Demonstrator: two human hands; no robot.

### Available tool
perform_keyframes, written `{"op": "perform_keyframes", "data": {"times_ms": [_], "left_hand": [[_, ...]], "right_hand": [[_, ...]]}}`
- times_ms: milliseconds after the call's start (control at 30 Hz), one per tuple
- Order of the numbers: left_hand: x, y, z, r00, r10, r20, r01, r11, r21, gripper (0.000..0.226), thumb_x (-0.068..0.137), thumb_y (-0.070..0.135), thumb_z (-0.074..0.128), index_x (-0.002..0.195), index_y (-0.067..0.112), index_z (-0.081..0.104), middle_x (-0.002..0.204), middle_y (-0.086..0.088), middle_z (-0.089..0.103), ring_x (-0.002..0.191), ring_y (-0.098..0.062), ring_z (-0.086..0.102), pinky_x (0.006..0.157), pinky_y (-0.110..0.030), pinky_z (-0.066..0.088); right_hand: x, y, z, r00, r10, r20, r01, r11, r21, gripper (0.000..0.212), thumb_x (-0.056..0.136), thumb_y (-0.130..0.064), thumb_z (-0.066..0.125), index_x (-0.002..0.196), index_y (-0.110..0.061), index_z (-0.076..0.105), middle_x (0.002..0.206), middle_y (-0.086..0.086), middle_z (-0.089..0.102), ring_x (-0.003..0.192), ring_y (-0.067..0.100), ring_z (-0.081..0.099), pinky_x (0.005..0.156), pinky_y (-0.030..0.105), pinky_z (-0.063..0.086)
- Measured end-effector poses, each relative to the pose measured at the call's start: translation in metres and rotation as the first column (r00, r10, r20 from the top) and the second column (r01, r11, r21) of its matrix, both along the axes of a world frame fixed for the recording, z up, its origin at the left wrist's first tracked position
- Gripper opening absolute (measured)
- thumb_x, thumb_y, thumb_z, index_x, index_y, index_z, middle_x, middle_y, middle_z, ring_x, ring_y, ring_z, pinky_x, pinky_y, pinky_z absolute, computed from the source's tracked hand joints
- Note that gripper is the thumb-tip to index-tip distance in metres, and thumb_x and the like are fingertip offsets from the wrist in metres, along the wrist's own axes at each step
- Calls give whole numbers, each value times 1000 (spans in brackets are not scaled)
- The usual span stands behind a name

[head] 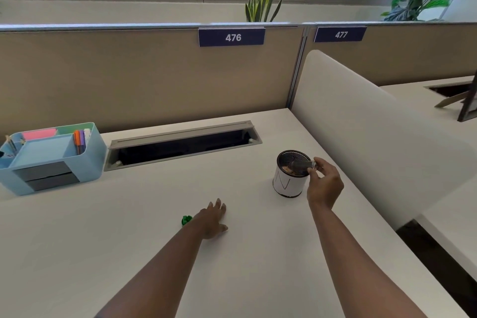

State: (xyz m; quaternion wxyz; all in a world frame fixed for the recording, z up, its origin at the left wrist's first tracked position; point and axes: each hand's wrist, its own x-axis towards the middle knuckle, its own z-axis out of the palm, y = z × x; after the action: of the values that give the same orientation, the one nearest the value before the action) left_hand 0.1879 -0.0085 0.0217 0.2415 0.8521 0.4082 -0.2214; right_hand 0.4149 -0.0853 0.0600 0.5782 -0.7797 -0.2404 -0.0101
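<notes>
On the right half of the white desk (154, 253) stands a round black mesh cup (286, 184) wrapped in a white band with an N-like mark drawn on it. It stands upright, close to the pale side divider (361, 124). Something light brown lies at its bottom, too small to identify.

The right hand (325, 186) pinches a small dark tube (299, 164) between thumb and fingertips at its clear end. The tube hangs over the cup's mouth. Its long axis lies nearly level, and its dark end points left and slightly away from the person, across the rim.

The left hand (213, 218) rests flat on the desk with its fingers straight and spread, holding nothing. A crumpled green scrap (186, 220) lies just beside its wrist.

At the far left sits a light blue organiser (96, 160). It holds a pink pad (38, 134) in a rear compartment, orange and purple pens (79, 141) upright in a side slot, and two grey drawers in front.
</notes>
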Motion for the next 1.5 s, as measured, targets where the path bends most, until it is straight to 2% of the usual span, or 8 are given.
{"op": "perform_keyframes", "data": {"times_ms": [233,433,633,767,933,1167,1367,1500], "left_hand": [[0,-2,-2,999,22,40,-21,1000,-9,69,97,28,39,146,7,-4,158,-10,-14,146,-28,-4,120,-37,9],[-8,-3,7,926,217,309,-200,976,-88,63,96,34,42,146,13,11,159,-8,5,147,-23,6,120,-33,9],[-7,-2,45,447,576,684,-374,815,-442,49,92,29,53,137,15,40,146,-7,42,133,-21,41,113,-36,32],[-18,0,65,135,731,669,-319,672,-669,45,91,31,52,133,15,45,121,0,57,115,-18,53,96,-34,39],[-50,2,69,-106,748,655,-342,591,-731,12,89,26,57,87,20,66,88,3,70,83,-9,66,63,-18,51],[-108,14,67,-119,705,699,-516,557,-650,20,86,19,61,105,15,61,109,-8,66,102,-22,59,82,-34,43],[-137,23,63,-89,709,700,-582,533,-614,29,84,20,64,112,12,61,119,-12,62,114,-29,56,96,-43,43],[-150,26,56,-65,711,700,-583,543,-605,17,82,22,66,99,18,64,116,-16,65,111,-30,58,91,-40,44]], "right_hand": [[-2,-3,5,993,23,120,-28,999,42,31,76,7,63,106,-2,64,105,20,66,96,31,62,83,42,55],[-23,8,25,999,-9,-36,17,975,222,28,79,-5,64,106,-12,65,104,17,64,89,26,63,68,6,43],[-80,30,42,659,440,-610,-96,854,512,19,84,-4,60,102,2,63,84,10,63,71,14,60,56,13,57],[-135,33,37,356,600,-717,-237,800,552,6,84,-5,60,87,-1,64,74,9,62,68,15,60,53,16,57],[-187,35,24,252,654,-713,-444,733,515,17,87,-17,58,95,-5,68,82,6,70,73,13,68,63,21,59],[-213,46,0,642,683,-349,-753,647,-118,19,84,-14,61,102,-11,67,104,14,69,81,18,63,79,34,56],[-220,48,-37,389,919,-56,-572,194,-797,44,86,-9,56,127,-23,50,133,7,47,121,25,45,96,34,41],[-228,48,-48,425,905,-13,-476,212,-854,36,90,-5,36,118,-15,55,119,11,49,112,26,46,83,33,42]]}}
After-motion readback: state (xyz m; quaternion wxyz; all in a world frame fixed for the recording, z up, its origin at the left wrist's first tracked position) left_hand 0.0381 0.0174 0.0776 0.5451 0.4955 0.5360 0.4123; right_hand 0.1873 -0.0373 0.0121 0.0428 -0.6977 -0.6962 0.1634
